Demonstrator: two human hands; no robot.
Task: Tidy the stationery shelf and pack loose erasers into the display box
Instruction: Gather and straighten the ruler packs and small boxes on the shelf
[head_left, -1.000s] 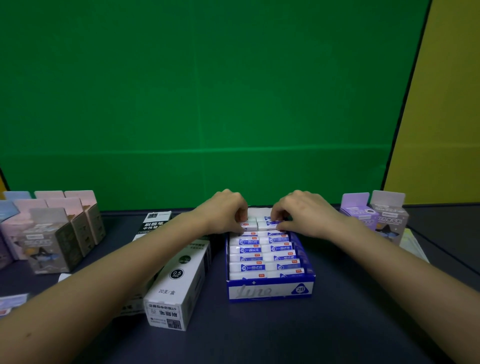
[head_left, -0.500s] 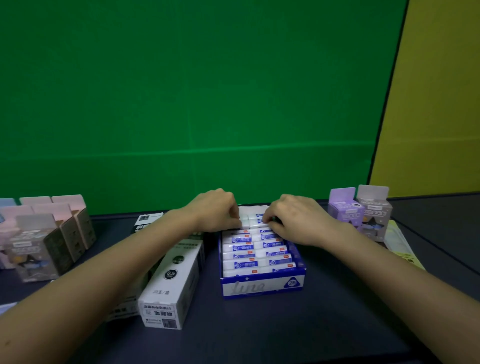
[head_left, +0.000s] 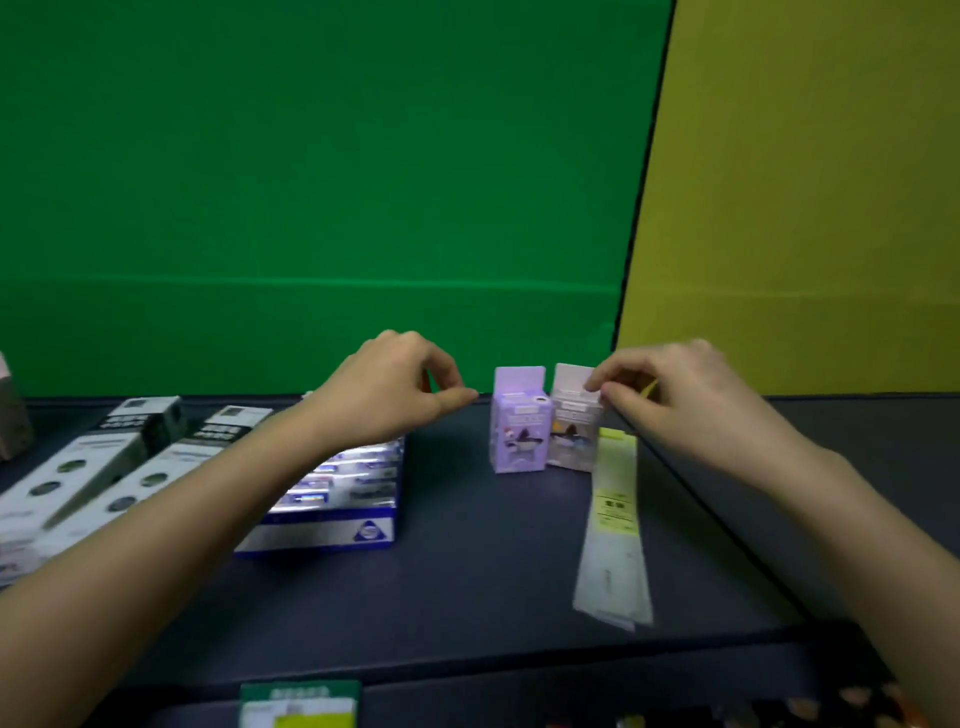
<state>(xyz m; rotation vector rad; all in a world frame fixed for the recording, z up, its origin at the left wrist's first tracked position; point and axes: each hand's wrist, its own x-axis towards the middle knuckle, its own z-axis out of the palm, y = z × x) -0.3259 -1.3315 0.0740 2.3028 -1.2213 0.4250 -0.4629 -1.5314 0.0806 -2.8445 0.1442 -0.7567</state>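
My left hand (head_left: 400, 387) hangs above the far right corner of the display box (head_left: 322, 535). Its fingers are curled and the thumb lies against the forefinger. I see nothing between them, and the hand is clear of the box.

My right hand (head_left: 670, 400) is over to the right, its fingers curled too. The fingertips (head_left: 595, 384) sit at the top right corner of the pale box (head_left: 571, 441). I cannot tell whether they pinch its flap or only lie in front of it.

The display box stands on the desk (head_left: 467, 571), left of middle, with its blue and white front wall facing me. The erasers (head_left: 337, 467) lie in it in rows, blurred, and my left forearm crosses its left part.

To the right of it, well apart, the purple box (head_left: 519, 421) stands upright at the far side of the desk, its flap up. The pale box is just beside it on the right.

A long packet (head_left: 615, 519) lies flat on the desk, running from the foot of the pale box toward me, under my right wrist.

Two long white boxes (head_left: 88, 467) lie side by side left of the display box, blurred. A green card (head_left: 301, 701) shows at the near edge.

Behind the desk hang a green backdrop (head_left: 311, 182) and, to the right, a yellow one (head_left: 805, 208).
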